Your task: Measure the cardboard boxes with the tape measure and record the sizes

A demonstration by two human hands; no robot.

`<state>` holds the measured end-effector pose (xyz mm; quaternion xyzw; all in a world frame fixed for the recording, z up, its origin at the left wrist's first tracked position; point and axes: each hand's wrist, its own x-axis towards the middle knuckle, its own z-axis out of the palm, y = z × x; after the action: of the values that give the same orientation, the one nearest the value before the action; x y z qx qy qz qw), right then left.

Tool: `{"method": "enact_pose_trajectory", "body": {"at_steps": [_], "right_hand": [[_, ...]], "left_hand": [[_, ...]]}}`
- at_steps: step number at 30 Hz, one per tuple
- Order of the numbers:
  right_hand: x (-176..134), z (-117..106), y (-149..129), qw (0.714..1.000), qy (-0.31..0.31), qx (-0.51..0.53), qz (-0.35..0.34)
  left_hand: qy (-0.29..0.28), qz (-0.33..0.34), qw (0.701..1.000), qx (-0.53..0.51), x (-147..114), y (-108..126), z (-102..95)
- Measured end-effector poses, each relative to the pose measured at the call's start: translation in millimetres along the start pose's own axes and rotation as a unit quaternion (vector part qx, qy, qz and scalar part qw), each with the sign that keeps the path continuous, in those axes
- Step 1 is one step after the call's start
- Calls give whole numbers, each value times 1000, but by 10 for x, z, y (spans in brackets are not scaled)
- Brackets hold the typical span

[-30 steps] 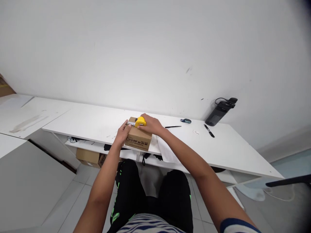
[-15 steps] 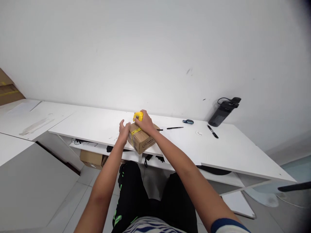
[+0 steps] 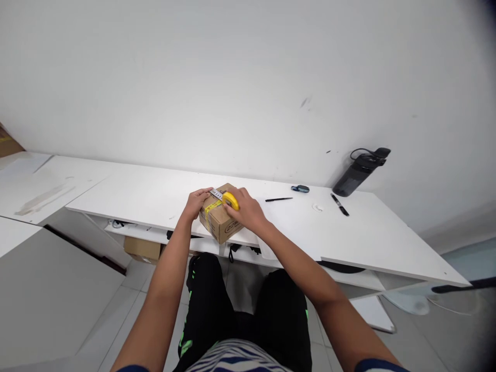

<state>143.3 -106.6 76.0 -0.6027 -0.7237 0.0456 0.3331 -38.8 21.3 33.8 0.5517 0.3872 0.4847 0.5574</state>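
Note:
A small brown cardboard box (image 3: 220, 223) with yellow tape across it rests on the white table near its front edge. My right hand (image 3: 246, 207) is closed around a yellow tape measure (image 3: 230, 200) above the top of the box. The pale measuring blade (image 3: 216, 194) sticks out to the left, lying across the box top. At the far left edge of the box, my left hand (image 3: 196, 203) pinches the blade's end between thumb and fingers.
On the white table (image 3: 151, 194) to the right lie a black pen (image 3: 279, 199), a small dark blue object (image 3: 300, 189) and a black marker (image 3: 340, 205). A dark water bottle (image 3: 358, 173) leans against the wall. Another cardboard box (image 3: 142, 249) sits beneath the table.
The blade has come out of the tape measure across the box top. My right hand moved right with the case, and my left hand closed at the blade's end.

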Motion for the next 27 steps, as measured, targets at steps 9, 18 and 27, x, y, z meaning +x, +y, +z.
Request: {"method": "enact_pose_trajectory", "body": {"at_steps": [9,18,27], "right_hand": [[-614,-121,84,999,28,-14,42],[389,131,-253,995,-36,-91,-8],[993,-1,97,960,59,268,47]], "left_hand": [[2,0,1000,-10,19,-50,1],[-15,0,1000,-12,-76,-8,48],[83,-164,983,10,-579,-35,-311]]}}
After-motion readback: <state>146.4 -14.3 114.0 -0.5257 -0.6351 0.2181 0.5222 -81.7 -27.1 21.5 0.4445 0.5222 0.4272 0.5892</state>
